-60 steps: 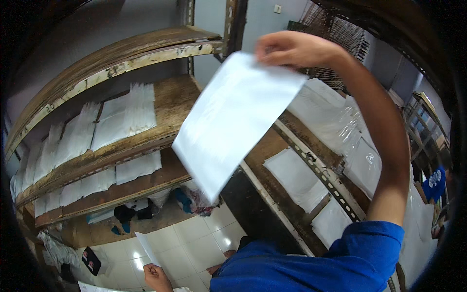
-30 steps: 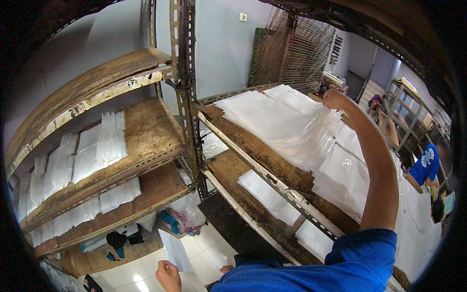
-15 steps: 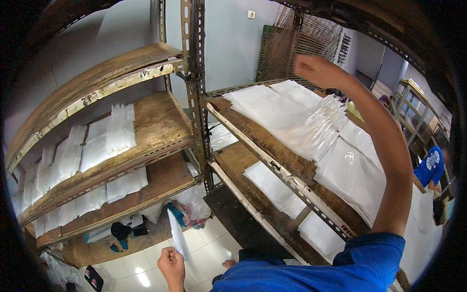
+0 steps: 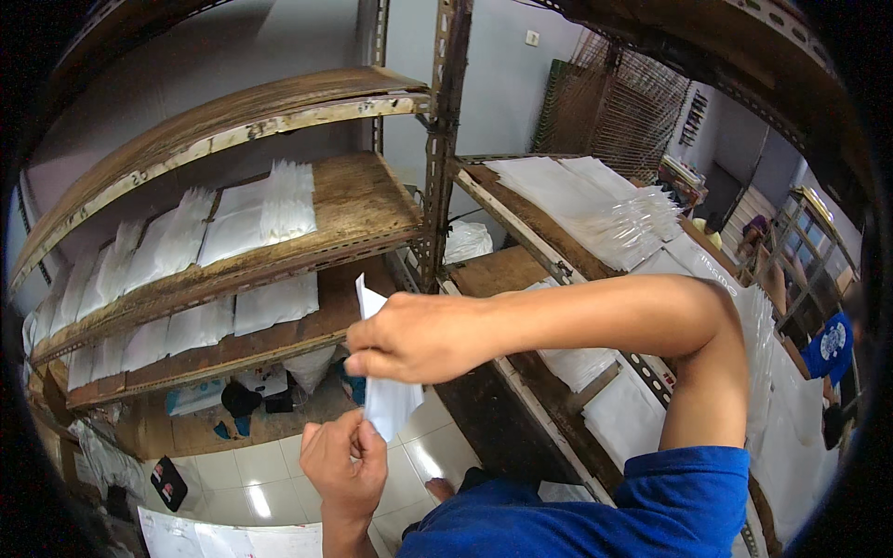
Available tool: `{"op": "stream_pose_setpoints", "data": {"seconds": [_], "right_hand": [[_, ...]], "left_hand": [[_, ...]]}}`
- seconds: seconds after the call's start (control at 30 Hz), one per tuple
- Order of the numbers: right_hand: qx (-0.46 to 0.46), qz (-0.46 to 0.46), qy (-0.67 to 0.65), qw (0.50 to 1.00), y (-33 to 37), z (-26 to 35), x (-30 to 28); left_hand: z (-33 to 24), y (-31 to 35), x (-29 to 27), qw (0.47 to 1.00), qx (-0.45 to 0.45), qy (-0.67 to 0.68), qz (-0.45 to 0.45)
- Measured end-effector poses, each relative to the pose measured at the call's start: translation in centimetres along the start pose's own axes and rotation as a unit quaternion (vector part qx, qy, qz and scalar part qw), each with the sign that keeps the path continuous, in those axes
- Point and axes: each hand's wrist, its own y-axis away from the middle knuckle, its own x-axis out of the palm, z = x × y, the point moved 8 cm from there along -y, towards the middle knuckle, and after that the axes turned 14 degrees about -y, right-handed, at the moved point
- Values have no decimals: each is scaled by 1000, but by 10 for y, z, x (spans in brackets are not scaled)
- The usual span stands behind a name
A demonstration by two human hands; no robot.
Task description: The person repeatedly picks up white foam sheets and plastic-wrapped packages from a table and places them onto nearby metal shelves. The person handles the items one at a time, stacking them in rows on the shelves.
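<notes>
A thin white sheet or flat bag, seen nearly edge-on (image 4: pixel 391 409), stands upright in front of me; I cannot tell whether it is paper or plastic. My left hand (image 4: pixel 344 465) is closed on its lower end. Across its upper part lies my right hand (image 4: pixel 423 339), fingers curled round it, with the forearm reaching in from the right. The sheet's top corner sticks up above my right knuckles. My right hand hides the middle of the sheet.
Left shelves (image 4: pixel 344 200) hold rows of white plastic packets (image 4: pixel 246 219). Stacks of clear-white bags (image 4: pixel 586 209) cover the right rack. A metal upright (image 4: pixel 442 149) stands between them. White printed sheets (image 4: pixel 233 539) lie at lower left. Another person in blue (image 4: pixel 828 349) is at far right.
My right hand has come down from above the right rack to the white sheet. My left hand has stayed low with the sheet. The view has shifted, and printed sheets show at lower left.
</notes>
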Motion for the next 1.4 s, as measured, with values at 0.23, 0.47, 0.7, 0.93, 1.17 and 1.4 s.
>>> {"op": "stream_pose_setpoints", "data": {"seconds": [0.23, 0.47, 0.7, 0.93, 1.17, 1.4], "right_hand": [[142, -287, -23, 947, 71, -28, -161], [182, -499, -140, 835, 239, -156, -288], [344, -504, -8, 792, 306, -236, -275], [332, -358, 249, 837, 293, -286, -296], [84, -286, 393, 870, 225, -254, -312], [31, -257, 193, 947, 30, -150, -251]], "left_hand": [[6, 31, -26, 998, 13, 64, 23], [83, 133, -18, 979, -188, -10, 77], [114, 192, -36, 940, -295, -71, 157], [121, 212, -63, 941, -289, -120, 129], [122, 255, -118, 912, -336, -208, 108], [108, 323, -217, 815, -433, -385, -7]]}}
